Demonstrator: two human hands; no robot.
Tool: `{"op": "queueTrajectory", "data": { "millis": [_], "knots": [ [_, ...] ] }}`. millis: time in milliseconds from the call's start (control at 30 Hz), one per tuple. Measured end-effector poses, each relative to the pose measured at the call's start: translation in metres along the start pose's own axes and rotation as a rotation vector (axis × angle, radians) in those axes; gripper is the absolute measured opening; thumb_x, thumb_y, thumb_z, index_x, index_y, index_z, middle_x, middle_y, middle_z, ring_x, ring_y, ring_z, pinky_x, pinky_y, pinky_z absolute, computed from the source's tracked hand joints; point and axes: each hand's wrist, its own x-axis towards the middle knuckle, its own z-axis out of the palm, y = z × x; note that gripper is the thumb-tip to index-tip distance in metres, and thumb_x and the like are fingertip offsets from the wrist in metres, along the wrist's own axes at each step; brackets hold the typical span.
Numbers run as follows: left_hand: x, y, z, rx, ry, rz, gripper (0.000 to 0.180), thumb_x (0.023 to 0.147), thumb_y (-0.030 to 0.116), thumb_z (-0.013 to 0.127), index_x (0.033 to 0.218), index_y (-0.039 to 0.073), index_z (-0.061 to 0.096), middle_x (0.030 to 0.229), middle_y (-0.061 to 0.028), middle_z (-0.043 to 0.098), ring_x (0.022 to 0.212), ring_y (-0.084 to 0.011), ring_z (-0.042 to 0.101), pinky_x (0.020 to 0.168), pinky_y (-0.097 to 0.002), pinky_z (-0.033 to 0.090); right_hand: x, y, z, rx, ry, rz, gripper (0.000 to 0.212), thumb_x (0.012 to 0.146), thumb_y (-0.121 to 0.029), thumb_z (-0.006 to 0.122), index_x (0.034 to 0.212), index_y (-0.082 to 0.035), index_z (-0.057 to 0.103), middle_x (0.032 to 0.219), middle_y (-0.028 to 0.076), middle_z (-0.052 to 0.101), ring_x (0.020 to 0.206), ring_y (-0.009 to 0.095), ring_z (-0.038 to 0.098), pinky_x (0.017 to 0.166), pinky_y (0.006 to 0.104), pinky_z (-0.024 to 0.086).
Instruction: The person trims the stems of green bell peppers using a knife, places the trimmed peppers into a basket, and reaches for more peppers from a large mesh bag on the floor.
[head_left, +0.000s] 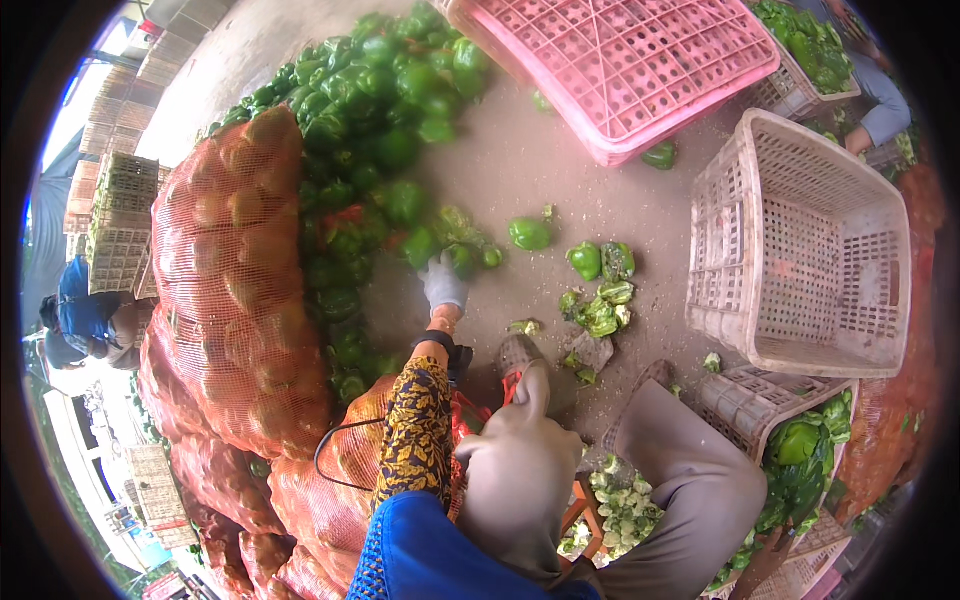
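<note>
Peppers [375, 90], green and glossy, lie in a broad heap from the far left toward the middle of the floor [610, 205] in the head view. My gloved left hand [444, 284] reaches to the heap's near right edge, against or just beside a green pepper [421, 247]. The fingers blur into what is around them, so I cannot tell whether they are spread or wrapped on anything; my right hand is out of view. I judge this pepper light and firm but hollow, its slick skin apt to roll away, its walls likely to crack if squeezed hard. The surest hold should be round the broad shoulders near the stem, fingers curled under. To the right, a loose pepper [530, 233] lies apart, with broken pieces [602, 318] nearer me. A red mesh sack [235, 270] stands left, a pink crate [625, 65] far, a white crate [723, 250] right.
</note>
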Motion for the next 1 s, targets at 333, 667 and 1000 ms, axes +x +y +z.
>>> {"op": "queueTrajectory", "data": {
  "millis": [333,667,1000],
  "knots": [
    [-0.069,-0.004,-0.042,-1.39,-0.374,-0.42,0.039,0.086,0.016,0.067,0.12,0.002,0.054,0.098,-0.0063,0.066,0.085,-0.0247,0.066,0.073,-0.0379,0.056,-0.029,-0.013,0.007,0.236,0.003,0.017,0.038,0.097,-0.025,0.053,0.131,-0.008,0.051,0.084,0.0,0.055,0.053,0.004,0.046,0.043,0.0201,0.029],
    [-0.158,0.205,-0.277,-1.56,-1.057,0.228,0.037,0.094,0.026,0.058,0.121,0.001,0.054,0.104,-0.0062,0.064,0.085,-0.0157,0.063,0.072,-0.0314,0.053,-0.085,-0.129,-0.023,0.871,-0.336,0.231,0.021,0.097,-0.028,0.05,0.11,-0.012,0.056,0.063,-0.006,0.045,0.045,0.002,0.035,0.039,0.0174,0.027],
    [-0.474,0.388,-0.212,-1.338,-1.453,0.063,0.039,0.09,0.023,0.064,0.119,-0.001,0.054,0.105,-0.0111,0.064,0.096,-0.0224,0.062,0.079,-0.0356,0.055,-0.098,-0.064,-0.095,0.972,-0.281,0.198,0.031,0.101,-0.035,0.041,0.102,-0.006,0.053,0.07,-0.001,0.047,0.056,0.007,0.046,0.053,0.0225,0.038]
  ]
}}
